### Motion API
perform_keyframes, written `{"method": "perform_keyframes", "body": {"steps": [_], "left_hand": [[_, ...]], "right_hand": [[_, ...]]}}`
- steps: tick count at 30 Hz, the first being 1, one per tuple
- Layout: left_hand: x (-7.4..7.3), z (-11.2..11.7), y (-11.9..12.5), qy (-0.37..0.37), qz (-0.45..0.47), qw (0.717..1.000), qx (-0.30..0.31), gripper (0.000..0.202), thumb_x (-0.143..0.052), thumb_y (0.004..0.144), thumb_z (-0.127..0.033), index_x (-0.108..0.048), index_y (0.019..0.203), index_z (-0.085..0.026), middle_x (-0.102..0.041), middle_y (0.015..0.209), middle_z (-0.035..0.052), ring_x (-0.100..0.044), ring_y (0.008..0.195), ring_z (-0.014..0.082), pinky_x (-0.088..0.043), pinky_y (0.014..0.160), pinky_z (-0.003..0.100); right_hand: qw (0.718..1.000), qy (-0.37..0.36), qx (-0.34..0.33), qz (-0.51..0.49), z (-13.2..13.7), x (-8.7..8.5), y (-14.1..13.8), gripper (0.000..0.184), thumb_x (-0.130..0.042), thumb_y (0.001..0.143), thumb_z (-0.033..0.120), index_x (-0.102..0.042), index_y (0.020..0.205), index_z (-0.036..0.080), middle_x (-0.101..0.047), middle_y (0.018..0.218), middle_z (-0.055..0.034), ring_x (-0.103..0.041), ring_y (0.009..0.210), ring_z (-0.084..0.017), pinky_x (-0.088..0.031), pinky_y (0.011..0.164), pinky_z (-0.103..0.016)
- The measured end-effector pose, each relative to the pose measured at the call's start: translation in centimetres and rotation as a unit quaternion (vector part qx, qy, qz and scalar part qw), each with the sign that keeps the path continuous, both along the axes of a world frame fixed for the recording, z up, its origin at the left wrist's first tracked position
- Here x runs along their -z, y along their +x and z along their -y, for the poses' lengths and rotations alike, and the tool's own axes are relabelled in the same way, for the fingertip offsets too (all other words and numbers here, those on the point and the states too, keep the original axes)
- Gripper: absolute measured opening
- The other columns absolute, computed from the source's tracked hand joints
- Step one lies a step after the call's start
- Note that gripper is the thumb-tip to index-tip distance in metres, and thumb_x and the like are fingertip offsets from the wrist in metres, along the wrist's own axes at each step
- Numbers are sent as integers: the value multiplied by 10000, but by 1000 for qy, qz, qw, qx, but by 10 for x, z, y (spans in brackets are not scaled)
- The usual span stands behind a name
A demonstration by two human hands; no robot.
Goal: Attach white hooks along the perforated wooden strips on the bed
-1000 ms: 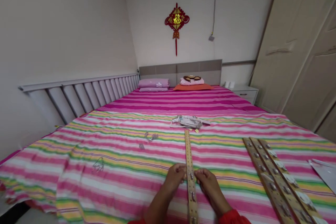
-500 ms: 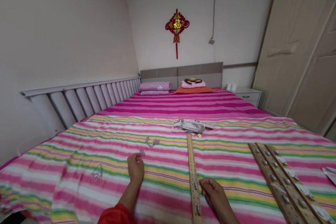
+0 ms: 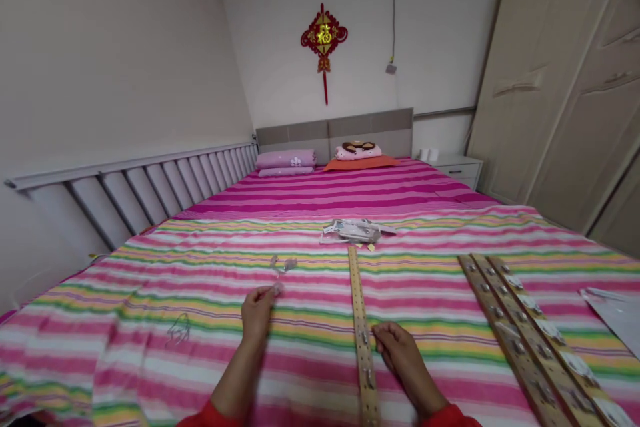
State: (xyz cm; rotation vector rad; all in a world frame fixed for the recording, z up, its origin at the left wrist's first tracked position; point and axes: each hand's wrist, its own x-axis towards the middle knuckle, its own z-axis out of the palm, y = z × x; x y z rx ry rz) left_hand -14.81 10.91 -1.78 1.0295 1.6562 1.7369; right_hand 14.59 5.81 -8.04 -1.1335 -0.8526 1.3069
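A long wooden strip with a row of holes lies lengthwise on the striped bedspread in front of me. My right hand rests against the strip's right edge, fingers curled at a small metal clip on it. My left hand is out to the left, its fingertips pinched on a small clear piece. Two more small clear pieces lie just beyond it. A pile of small packets sits past the strip's far end.
Three similar wooden strips with metal fittings lie side by side at the right. A grey sheet lies at the far right edge. A thin wire shape rests on the left. Pillows lie at the headboard; wardrobe doors stand to the right.
My left hand left the strip, reached left to the small clear pieces and pinched one up. My right hand stayed at the strip. The camera shifted slightly.
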Motion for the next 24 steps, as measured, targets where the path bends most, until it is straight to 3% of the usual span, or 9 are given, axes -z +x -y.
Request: {"method": "perform_keyframes", "body": {"steps": [3,6,11,15,20,22,24], "left_hand": [[-9,16,30,-26,168,981,93,213,-761,571,-288,-644,668,-139,-652,637,-1,-584,624,115,-456,626,220],[-16,28,60,-76,311,936,147,129,-742,614,-142,-618,651,-138,-641,607,-15,-587,560,73,-467,565,167],[-24,40,107,-129,424,874,199,106,-617,745,-25,-613,707,-125,-647,578,9,-606,494,77,-487,470,153],[-30,47,135,-143,522,814,213,147,-544,803,5,-609,734,-107,-674,622,29,-645,545,89,-527,503,162],[-30,56,154,-74,677,709,182,265,-389,914,-49,-624,803,-99,-689,703,45,-672,657,63,-544,619,120],[-27,60,160,-68,701,688,177,288,-363,928,-64,-628,819,-94,-687,712,52,-677,676,65,-547,638,117],[-23,65,165,-72,704,684,175,297,-354,925,-51,-632,828,-84,-687,713,57,-682,687,72,-551,650,120]], "right_hand": [[1000,-1,2,-19,3,-5,0,363,-721,583,498,-525,545,195,-438,363,79,-231,282,-36,-95,331,-210],[999,11,3,-36,6,-9,0,365,-719,606,498,-523,561,193,-431,362,87,-220,275,-30,-86,324,-205],[997,46,12,-65,12,-9,4,357,-698,666,501,-553,627,177,-511,444,66,-256,278,-17,-118,318,-191],[995,59,16,-81,14,-8,6,355,-696,693,486,-548,620,171,-513,462,66,-281,286,-15,-159,318,-183],[995,58,14,-79,14,-9,5,349,-701,699,478,-551,620,173,-487,433,75,-284,287,-20,-171,317,-180],[995,61,18,-82,14,-11,5,343,-722,674,477,-569,640,172,-520,461,67,-288,289,-19,-171,316,-181],[994,64,24,-89,15,-14,5,344,-740,647,477,-585,652,170,-548,490,56,-295,294,-21,-175,316,-183]]}}
